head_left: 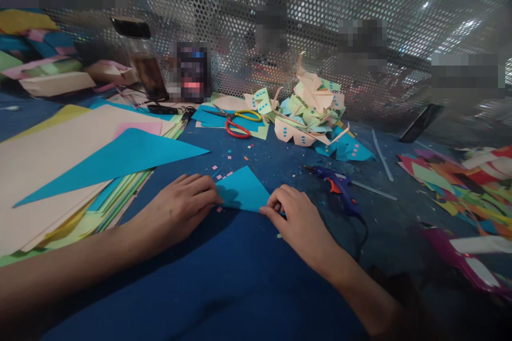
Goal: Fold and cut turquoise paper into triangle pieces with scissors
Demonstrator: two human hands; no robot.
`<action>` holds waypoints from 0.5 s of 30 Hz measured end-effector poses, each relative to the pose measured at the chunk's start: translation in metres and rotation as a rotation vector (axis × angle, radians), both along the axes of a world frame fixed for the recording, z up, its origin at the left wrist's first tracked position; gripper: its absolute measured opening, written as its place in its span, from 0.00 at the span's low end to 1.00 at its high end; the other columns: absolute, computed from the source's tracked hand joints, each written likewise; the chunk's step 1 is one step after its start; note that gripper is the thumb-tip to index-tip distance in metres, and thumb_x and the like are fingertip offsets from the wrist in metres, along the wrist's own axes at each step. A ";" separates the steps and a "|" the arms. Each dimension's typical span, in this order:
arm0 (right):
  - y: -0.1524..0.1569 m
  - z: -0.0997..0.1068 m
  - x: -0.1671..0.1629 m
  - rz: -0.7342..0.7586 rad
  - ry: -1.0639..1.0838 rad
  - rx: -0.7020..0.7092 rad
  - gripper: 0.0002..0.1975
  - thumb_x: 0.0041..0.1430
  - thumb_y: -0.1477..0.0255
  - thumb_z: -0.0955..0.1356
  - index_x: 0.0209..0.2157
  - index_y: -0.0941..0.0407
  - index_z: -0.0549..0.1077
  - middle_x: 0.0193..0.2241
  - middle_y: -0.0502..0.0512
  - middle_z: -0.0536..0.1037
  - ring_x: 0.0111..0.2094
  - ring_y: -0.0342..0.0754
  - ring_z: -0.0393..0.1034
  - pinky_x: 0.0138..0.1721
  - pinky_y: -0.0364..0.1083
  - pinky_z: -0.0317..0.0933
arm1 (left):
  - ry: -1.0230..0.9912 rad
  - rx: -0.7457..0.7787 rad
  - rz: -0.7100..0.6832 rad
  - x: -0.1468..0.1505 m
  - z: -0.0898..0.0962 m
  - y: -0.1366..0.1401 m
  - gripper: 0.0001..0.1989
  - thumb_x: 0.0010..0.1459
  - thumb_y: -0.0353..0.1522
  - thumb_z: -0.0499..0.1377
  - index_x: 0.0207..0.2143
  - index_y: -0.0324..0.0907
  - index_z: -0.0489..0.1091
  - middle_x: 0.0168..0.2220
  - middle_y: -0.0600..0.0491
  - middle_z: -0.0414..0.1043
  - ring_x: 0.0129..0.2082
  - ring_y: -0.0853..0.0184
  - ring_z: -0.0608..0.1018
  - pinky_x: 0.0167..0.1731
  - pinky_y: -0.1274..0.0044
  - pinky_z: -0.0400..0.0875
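A blue sheet of paper point(245, 189), folded into a triangle, lies on the dark blue table with its point facing away from me. My left hand point(191, 203) is closed at its left corner, fingertips curled down onto the paper. With thumb and fingers pinched together, my right hand point(295, 213) grips the right corner. Tiny paper squares point(224, 176) are scattered just behind the triangle. To the left, a larger blue paper triangle point(120, 160) rests on a stack of coloured paper point(52, 170).
Red-and-yellow-handled scissors point(237, 129) lie behind the hands. A pile of folded paper pieces point(308, 112) stands at the back. On the right are a glue gun point(338, 187), glue sticks point(383, 155), paper scraps point(452, 176) and a purple tool point(460, 256). A bottle point(144, 64) stands back left.
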State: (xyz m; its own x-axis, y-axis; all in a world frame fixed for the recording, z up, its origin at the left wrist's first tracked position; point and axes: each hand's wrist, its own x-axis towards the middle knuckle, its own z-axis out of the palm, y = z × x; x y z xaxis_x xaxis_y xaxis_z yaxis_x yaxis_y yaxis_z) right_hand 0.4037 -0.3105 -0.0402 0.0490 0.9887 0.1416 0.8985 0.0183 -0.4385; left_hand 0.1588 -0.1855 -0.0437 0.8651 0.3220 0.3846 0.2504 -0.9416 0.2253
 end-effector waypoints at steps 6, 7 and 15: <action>-0.001 0.000 0.000 0.016 -0.015 0.025 0.08 0.66 0.70 0.70 0.32 0.54 0.69 0.34 0.50 0.74 0.37 0.48 0.68 0.39 0.49 0.57 | 0.049 0.066 -0.017 -0.001 -0.003 0.000 0.13 0.71 0.28 0.49 0.41 0.44 0.73 0.38 0.51 0.73 0.37 0.63 0.71 0.38 0.71 0.62; -0.001 0.000 -0.001 0.024 -0.024 0.034 0.07 0.66 0.70 0.70 0.33 0.54 0.69 0.34 0.50 0.74 0.37 0.48 0.68 0.39 0.49 0.57 | 0.049 0.089 -0.019 -0.001 -0.003 0.000 0.13 0.71 0.28 0.48 0.40 0.43 0.73 0.38 0.50 0.73 0.37 0.63 0.71 0.37 0.70 0.61; -0.005 0.008 -0.005 0.190 -0.256 0.132 0.07 0.69 0.75 0.65 0.37 0.55 0.74 0.36 0.54 0.74 0.39 0.50 0.66 0.40 0.51 0.56 | 0.082 0.210 -0.064 -0.001 0.003 -0.006 0.13 0.68 0.26 0.50 0.40 0.42 0.74 0.35 0.50 0.74 0.34 0.63 0.72 0.36 0.70 0.64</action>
State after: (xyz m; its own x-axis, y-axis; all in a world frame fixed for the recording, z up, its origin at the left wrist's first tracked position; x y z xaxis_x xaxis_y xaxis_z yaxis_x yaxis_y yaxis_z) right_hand 0.3983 -0.3157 -0.0326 -0.1884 0.9491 0.2526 0.9542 0.2377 -0.1815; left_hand 0.1578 -0.1919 -0.0403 0.9120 0.1862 0.3654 0.1985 -0.9801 0.0041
